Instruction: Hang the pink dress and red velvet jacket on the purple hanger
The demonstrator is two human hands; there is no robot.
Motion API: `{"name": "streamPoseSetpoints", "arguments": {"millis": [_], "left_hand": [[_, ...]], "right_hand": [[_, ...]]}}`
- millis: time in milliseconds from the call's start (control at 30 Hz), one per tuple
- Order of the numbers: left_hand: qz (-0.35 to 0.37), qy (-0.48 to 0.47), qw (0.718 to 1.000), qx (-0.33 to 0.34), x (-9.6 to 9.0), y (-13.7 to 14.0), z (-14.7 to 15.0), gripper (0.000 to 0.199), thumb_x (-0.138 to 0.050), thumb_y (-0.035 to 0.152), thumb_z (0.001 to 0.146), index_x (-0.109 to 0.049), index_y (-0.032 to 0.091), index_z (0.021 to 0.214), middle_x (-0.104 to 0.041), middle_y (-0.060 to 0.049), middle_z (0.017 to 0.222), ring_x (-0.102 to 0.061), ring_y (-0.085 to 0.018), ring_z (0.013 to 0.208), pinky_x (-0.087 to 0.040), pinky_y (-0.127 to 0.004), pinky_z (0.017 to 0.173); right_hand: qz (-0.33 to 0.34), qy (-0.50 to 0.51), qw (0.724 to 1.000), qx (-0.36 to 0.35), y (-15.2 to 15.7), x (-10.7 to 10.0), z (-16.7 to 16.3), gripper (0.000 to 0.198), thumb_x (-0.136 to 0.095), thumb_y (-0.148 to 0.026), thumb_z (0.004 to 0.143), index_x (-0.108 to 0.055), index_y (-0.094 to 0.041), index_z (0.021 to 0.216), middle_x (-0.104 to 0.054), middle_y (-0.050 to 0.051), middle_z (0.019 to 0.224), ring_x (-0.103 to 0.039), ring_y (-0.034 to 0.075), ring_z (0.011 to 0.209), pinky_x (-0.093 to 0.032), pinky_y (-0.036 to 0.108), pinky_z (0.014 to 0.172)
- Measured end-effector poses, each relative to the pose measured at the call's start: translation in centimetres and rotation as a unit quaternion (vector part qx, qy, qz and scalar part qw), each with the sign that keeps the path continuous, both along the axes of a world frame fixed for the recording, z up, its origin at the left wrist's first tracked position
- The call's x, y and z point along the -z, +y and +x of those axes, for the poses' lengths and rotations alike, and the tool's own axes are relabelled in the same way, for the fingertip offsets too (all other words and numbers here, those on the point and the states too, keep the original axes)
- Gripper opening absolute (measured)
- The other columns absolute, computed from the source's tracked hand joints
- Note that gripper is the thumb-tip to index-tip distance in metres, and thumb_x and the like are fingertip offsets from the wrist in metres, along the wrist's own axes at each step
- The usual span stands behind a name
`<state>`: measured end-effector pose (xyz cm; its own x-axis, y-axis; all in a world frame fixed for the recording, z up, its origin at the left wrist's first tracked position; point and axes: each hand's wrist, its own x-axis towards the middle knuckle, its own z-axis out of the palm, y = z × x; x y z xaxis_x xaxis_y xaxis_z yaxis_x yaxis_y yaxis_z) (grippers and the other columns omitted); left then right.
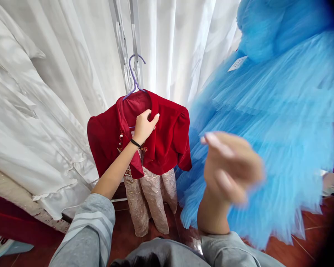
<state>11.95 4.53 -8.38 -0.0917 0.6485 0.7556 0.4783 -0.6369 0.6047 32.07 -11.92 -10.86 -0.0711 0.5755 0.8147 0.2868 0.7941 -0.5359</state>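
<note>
A red velvet jacket (169, 135) hangs open-fronted on a purple hanger (133, 72), with beads and sequins along its front edges. My left hand (145, 127), a black band at the wrist, is closed on the jacket's front edge near the collar. Under the jacket hang pale pink sequined trousers (153, 196), their legs reaching down near the floor. To the right, my right hand (232, 168) is raised in front of a blue tulle dress (281, 111), apart from the jacket. Motion smears its bent fingers, and I see nothing clear in them.
A metal rack post (136, 37) stands behind the hanger, against white curtains (172, 44). White gowns (44, 148) fill the left side. A pale tag (237, 63) is on the blue dress. At lower left lies a light shoe (1, 246) on the red tiled floor (303, 222).
</note>
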Motion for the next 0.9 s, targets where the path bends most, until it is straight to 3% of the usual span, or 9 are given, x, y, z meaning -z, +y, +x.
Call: {"name": "streamPoseSetpoints", "arguments": {"millis": [100, 233, 333, 400, 467, 600, 667, 800, 900], "left_hand": [[-0.014, 0.053, 0.997, -0.045, -0.4, -0.4, 0.0, 0.035, -0.067, 0.035, 0.079, -0.041, 0.023, 0.059, -0.046, 0.000, 0.055, -0.055, -0.020, 0.067, -0.044, -0.032, 0.071], [-0.088, 0.017, 0.993, 0.077, -2.4, 1.6, -0.7, 0.041, -0.064, 0.030, 0.083, -0.033, 0.022, 0.058, -0.036, 0.002, 0.056, -0.047, -0.015, 0.060, -0.044, -0.030, 0.067], [-0.037, -0.090, 0.984, 0.152, -5.8, 4.0, -0.8, 0.033, -0.058, 0.036, 0.092, -0.042, 0.020, 0.068, -0.041, 0.001, 0.066, -0.055, -0.014, 0.070, -0.048, -0.030, 0.074], [0.020, -0.109, 0.983, 0.144, -7.8, 5.3, -0.5, 0.032, -0.056, 0.041, 0.094, -0.047, 0.018, 0.074, -0.043, 0.000, 0.070, -0.061, -0.017, 0.081, -0.049, -0.031, 0.081], [0.041, -0.072, 0.990, 0.115, -8.4, 6.0, -0.2, 0.030, -0.058, 0.040, 0.094, -0.050, 0.017, 0.075, -0.045, -0.001, 0.071, -0.064, -0.020, 0.090, -0.049, -0.033, 0.085], [-0.006, 0.026, 0.997, 0.076, -6.5, 5.3, -0.6, 0.028, -0.071, 0.022, 0.082, -0.049, 0.019, 0.065, -0.047, -0.003, 0.067, -0.064, -0.027, 0.094, -0.046, -0.036, 0.090], [-0.021, 0.042, 0.996, 0.071, -6.0, 4.4, -1.2, 0.030, -0.073, 0.019, 0.079, -0.047, 0.019, 0.062, -0.047, -0.003, 0.064, -0.062, -0.028, 0.095, -0.044, -0.036, 0.090], [0.054, -0.006, 0.996, 0.070, -6.5, 3.1, -2.1, 0.024, -0.069, 0.029, 0.085, -0.053, 0.019, 0.070, -0.049, -0.002, 0.066, -0.060, -0.027, 0.098, -0.042, -0.033, 0.090], [0.022, 0.058, 0.997, 0.042, -5.5, 1.5, -2.8, 0.030, -0.064, 0.029, 0.088, -0.049, 0.020, 0.063, -0.047, -0.002, 0.059, -0.060, -0.024, 0.080, -0.043, -0.032, 0.082]], "right_hand": [[-0.018, 0.020, 0.981, 0.190, 11.1, 0.4, 0.4, 0.052, -0.052, -0.049, 0.085, -0.053, -0.020, 0.129, -0.056, 0.015, 0.136, -0.049, 0.031, 0.130, -0.045, 0.048, 0.103], [-0.147, -0.046, 0.980, 0.130, 19.1, 2.2, 3.4, 0.054, -0.051, -0.053, 0.082, -0.061, -0.011, 0.114, -0.067, 0.016, 0.116, -0.061, 0.027, 0.106, -0.051, 0.037, 0.089], [-0.081, 0.006, 0.983, 0.165, 20.1, 0.6, 5.2, 0.045, -0.049, -0.056, 0.084, -0.064, -0.013, 0.087, -0.067, 0.011, 0.087, -0.061, 0.023, 0.084, -0.050, 0.033, 0.078], [-0.013, 0.047, 0.972, 0.232, 20.3, -0.8, 5.4, 0.044, -0.043, -0.057, 0.088, -0.061, -0.016, 0.086, -0.065, 0.009, 0.087, -0.058, 0.021, 0.085, -0.049, 0.032, 0.078], [-0.012, 0.040, 0.963, 0.266, 20.7, -0.9, 5.0, 0.045, -0.039, -0.058, 0.091, -0.056, -0.018, 0.082, -0.063, 0.008, 0.085, -0.055, 0.019, 0.082, -0.047, 0.031, 0.078], [-0.248, -0.063, 0.955, 0.147, 20.6, 2.7, 4.6, 0.060, -0.032, -0.075, 0.086, -0.037, -0.021, 0.061, -0.046, 0.003, 0.059, -0.041, 0.015, 0.060, -0.038, 0.029, 0.057], [-0.322, -0.074, 0.941, 0.073, 19.8, 4.1, 5.0, 0.064, -0.037, -0.082, 0.080, -0.040, -0.021, 0.061, -0.046, 0.002, 0.057, -0.041, 0.015, 0.058, -0.034, 0.029, 0.053], [-0.184, -0.009, 0.976, 0.118, 18.5, 4.4, 5.9, 0.058, -0.054, -0.074, 0.076, -0.055, -0.017, 0.075, -0.057, 0.003, 0.069, -0.048, 0.016, 0.065, -0.039, 0.029, 0.059], [-0.132, -0.034, 0.971, 0.198, 18.1, 4.6, 5.3, 0.048, -0.050, -0.064, 0.083, -0.059, -0.017, 0.079, -0.061, 0.005, 0.073, -0.053, 0.020, 0.070, -0.043, 0.031, 0.068]]}}
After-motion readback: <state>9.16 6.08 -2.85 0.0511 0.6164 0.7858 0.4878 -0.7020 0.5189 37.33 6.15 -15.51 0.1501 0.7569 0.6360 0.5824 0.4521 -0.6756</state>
